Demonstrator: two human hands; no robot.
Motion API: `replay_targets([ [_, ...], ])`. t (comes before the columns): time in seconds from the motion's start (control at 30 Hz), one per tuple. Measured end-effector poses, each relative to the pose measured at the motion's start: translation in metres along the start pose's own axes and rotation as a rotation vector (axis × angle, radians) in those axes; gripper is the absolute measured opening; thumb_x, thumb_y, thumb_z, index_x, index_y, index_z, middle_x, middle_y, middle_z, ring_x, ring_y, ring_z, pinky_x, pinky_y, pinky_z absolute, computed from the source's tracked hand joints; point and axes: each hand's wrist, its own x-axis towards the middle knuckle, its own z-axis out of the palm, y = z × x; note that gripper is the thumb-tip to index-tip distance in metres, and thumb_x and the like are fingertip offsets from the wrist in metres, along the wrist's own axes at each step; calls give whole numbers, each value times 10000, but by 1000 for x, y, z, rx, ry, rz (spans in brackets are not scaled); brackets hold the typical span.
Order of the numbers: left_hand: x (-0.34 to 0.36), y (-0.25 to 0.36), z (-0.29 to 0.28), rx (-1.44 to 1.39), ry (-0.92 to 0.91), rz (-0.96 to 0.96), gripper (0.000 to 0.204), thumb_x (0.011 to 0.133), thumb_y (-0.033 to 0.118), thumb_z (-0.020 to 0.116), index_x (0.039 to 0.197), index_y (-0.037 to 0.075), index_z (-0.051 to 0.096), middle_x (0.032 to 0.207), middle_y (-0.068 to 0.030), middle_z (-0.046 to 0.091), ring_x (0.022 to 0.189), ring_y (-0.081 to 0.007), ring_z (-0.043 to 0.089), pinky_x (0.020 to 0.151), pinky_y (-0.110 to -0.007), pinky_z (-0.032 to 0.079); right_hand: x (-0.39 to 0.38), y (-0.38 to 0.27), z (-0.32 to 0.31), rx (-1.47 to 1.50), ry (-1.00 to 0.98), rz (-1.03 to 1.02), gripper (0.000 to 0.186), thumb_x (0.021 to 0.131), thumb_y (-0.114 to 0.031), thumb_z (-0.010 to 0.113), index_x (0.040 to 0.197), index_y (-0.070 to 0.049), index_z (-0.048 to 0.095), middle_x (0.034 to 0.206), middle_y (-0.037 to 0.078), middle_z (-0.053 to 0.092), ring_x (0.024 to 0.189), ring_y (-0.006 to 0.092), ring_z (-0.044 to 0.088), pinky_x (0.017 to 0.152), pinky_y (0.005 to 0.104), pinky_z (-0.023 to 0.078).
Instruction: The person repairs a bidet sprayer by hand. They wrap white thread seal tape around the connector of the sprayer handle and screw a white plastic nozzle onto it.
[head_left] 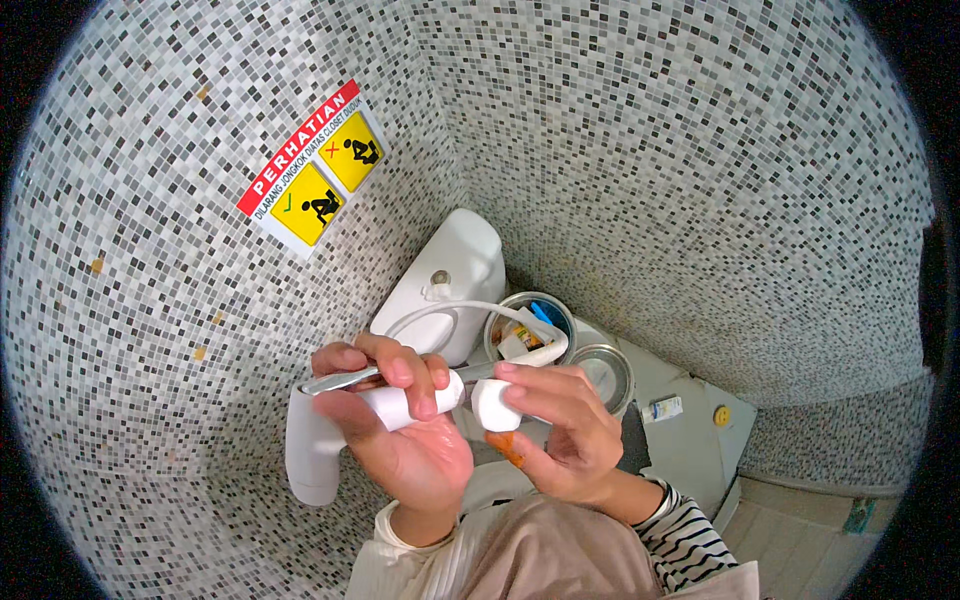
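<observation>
My left hand (pixel 415 430) is wrapped round the handle of a white bidet sprayer (pixel 313 455), which has a silver lever. The sprayer's head points left and its handle end faces right. Between the fingertips and thumb of my right hand (pixel 575 430) is a small white rounded cap-like piece (pixel 493 406), just right of the handle end. A narrow gap seems to separate the two parts. Behind both hands loops a white hose (pixel 470 304); where its end goes is partly hidden by my fingers. The right thumb carries an orange-brown patch.
A white toilet tank (pixel 465 245) stands in the corner behind my hands. To its right, a round container (pixel 570 318) holds several small items, with another round metallic one (pixel 628 378) beside it. A small packet (pixel 662 408) and a yellow round thing (pixel 721 415) lie farther right. Mosaic walls close in.
</observation>
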Motion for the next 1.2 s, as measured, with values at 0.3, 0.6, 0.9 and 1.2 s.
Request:
replay_targets([
  [0.3,-4,0,0,113,5,82,308,922,407,468,1058,133,430,784,-17,458,560,-67,395,600,-243,370,-17,7,17,34,160,13,355,667,47,684,1015,4,631,1094,191,591,921,275,595,758,334,480],
  [0.6,-5,-1,3,230,31,111,395,920,469,423,1025,94,359,792,-49,482,519,-72,373,565,-246,398,-13,3,16,-68,165,-66,365,627,38,715,982,-18,652,1071,175,597,887,266,585,737,320,475],
  [0.9,-4,-4,3,285,50,171,426,896,484,467,1005,90,345,763,-52,484,496,-76,368,529,-248,398,-10,-2,16,-112,159,-89,376,624,36,732,985,-31,651,1060,172,588,878,261,576,733,317,464],
  [1.2,-5,-8,5,273,-54,234,348,924,461,417,1030,129,418,767,-2,436,520,-49,357,546,-211,352,-21,6,23,-57,197,-68,393,635,20,704,1017,-20,621,1078,183,552,908,273,560,743,328,465],
])
